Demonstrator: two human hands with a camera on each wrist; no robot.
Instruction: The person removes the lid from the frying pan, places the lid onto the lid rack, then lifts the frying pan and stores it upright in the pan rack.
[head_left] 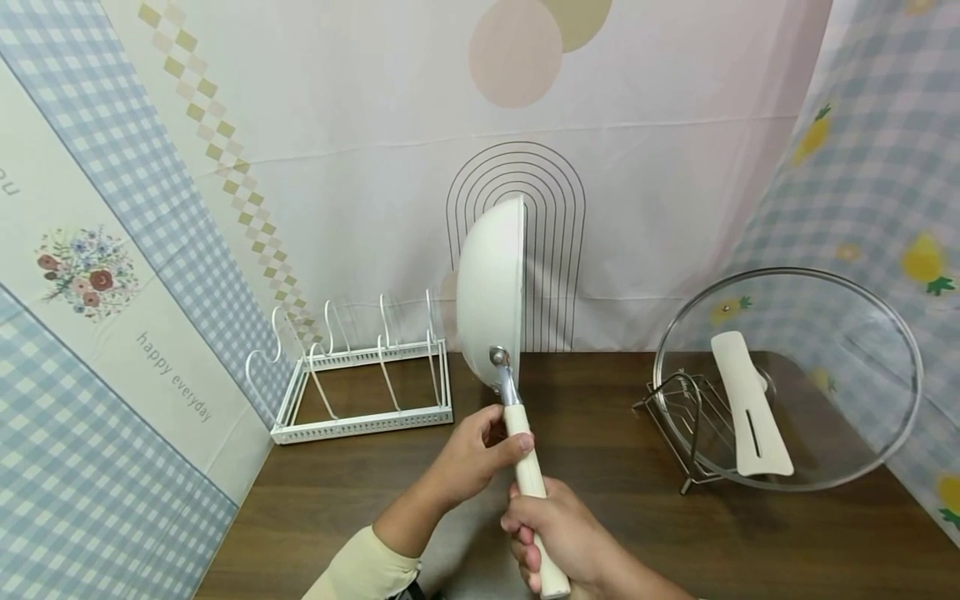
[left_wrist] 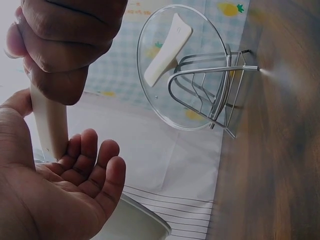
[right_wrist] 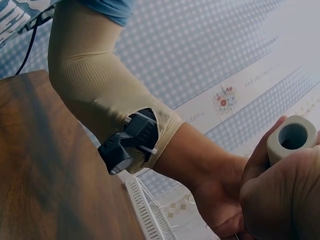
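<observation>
A white pan [head_left: 489, 287] is held upright on its edge in the head view, its rounded underside facing left. The right hand [head_left: 564, 533] grips the lower part of its cream handle [head_left: 529, 473], fingers wrapped round. Higher up, near the metal joint, the left hand [head_left: 468, 458] holds the handle between thumb and fingers. In the left wrist view, the left hand [left_wrist: 60, 195] has its fingers loosely bent beside the handle [left_wrist: 50, 120], with the right hand [left_wrist: 75, 45] gripping above. The handle's hollow end [right_wrist: 276, 145] shows by the right hand [right_wrist: 287, 195] in the right wrist view.
On the wooden table [head_left: 600, 433], a white wire rack [head_left: 363, 429] stands at the left. At the right, a metal stand [head_left: 693, 442] supports a glass lid [head_left: 832, 375] with a cream handle [head_left: 750, 408]. Patterned cloth [head_left: 337, 208] hangs behind and at both sides.
</observation>
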